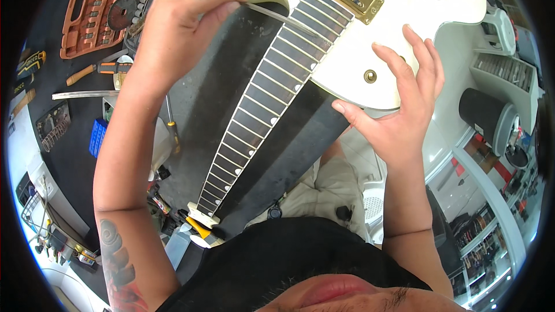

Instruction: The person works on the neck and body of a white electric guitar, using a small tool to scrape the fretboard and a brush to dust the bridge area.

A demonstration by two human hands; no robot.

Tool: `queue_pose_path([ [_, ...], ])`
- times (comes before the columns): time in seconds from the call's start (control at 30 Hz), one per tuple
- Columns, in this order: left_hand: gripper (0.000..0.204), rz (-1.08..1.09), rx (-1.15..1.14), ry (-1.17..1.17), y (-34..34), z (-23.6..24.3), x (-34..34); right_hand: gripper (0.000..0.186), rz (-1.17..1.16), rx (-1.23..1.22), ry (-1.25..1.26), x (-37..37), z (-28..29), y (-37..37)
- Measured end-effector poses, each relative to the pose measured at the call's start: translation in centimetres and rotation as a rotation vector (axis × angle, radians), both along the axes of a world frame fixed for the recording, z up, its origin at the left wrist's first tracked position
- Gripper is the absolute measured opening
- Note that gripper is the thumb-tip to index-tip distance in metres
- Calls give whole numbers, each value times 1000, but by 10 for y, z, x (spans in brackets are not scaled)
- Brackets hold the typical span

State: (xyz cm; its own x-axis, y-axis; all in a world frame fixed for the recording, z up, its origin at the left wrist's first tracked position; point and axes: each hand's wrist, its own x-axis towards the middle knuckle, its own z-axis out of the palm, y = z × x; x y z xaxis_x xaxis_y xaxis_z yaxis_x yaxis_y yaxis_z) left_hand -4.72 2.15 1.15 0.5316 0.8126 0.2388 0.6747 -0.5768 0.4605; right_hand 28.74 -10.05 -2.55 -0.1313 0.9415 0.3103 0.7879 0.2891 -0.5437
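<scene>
Left hand (pixel 179 17) pinches a thin metal strip (pixel 277 16) laid across the fretboard (pixel 272 86) of the white hollow-body guitar (pixel 399 29) on the black mat (pixel 214 104). Right hand (pixel 399 98) rests open on the body. Orange socket set (pixel 95 8) and screwdrivers (pixel 98 69) sit nearby.

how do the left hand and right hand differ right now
The left hand pinches a thin metal strip over the fretboard; the right hand holds nothing. The left is closed in a pinch; the right is spread open, fingers on the white guitar body. Both are bare.
</scene>
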Motion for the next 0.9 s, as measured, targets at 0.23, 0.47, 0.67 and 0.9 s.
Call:
queue_pose_path([
  [0.23, 26, -21, -61, 77, -8, 22, 20, 87, -3, 8, 1, -2, -1, 0],
  [0.47, 25, 11, 151, 107, -5, 11, -5, 87, 17, -8, -2, -1, 0, 1],
  [0.67, 27, -8, 129, 149, 0, 12, -19, 86, 26, 18, 9, 1, -2, 4],
  [0.9, 24, -97, 120, 190, -9, 24, 16, 87, 17, 16, 0, 3, -3, 2],
])
